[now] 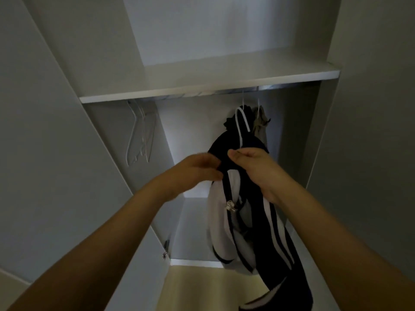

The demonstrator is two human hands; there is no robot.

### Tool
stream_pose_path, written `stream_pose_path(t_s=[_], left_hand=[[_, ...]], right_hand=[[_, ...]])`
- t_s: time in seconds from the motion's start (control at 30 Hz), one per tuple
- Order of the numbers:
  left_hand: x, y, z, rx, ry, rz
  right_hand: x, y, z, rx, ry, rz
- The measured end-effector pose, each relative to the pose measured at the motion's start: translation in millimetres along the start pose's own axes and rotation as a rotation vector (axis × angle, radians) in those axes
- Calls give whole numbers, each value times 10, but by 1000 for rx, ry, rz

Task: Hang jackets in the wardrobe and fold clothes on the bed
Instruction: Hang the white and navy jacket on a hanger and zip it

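Observation:
A navy and white jacket (226, 212) with a zip hangs from a white hanger (243, 122) that I hold up inside the open wardrobe (208, 86). My right hand (253, 169) grips the jacket's collar at the base of the hanger. My left hand (195, 171) pinches the jacket's left shoulder edge. The hanger's hook sits below the metal rail (265, 88), in front of two hung garments.
A dark garment (230, 123) and a beige one (260, 124) hang at the rail's right end. Several bare white hangers (141, 135) hang at the left end. A white shelf (224, 77) runs above the rail. The wardrobe door (56, 153) stands open at left.

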State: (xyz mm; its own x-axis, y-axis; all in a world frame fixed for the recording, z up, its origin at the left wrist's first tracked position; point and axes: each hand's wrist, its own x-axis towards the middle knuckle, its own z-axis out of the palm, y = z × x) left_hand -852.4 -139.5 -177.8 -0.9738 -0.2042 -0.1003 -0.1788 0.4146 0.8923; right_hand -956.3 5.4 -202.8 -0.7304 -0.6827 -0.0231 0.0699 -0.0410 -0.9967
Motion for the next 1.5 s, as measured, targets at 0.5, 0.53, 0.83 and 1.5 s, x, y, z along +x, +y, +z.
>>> stream_pose_path(t_s=[0.5, 0.53, 0.83, 1.5], left_hand=[[-209, -208, -43, -820, 217, -77], [-202, -182, 0, -820, 230, -75], [-189, -86, 89, -653, 354, -88], [-196, -222, 424, -345, 808, 36]], right_hand=[[-114, 184, -214, -139, -133, 15], [-118, 184, -186, -150, -174, 4], [-152, 158, -134, -367, -221, -57], [-143, 170, -19, -540, -128, -81]])
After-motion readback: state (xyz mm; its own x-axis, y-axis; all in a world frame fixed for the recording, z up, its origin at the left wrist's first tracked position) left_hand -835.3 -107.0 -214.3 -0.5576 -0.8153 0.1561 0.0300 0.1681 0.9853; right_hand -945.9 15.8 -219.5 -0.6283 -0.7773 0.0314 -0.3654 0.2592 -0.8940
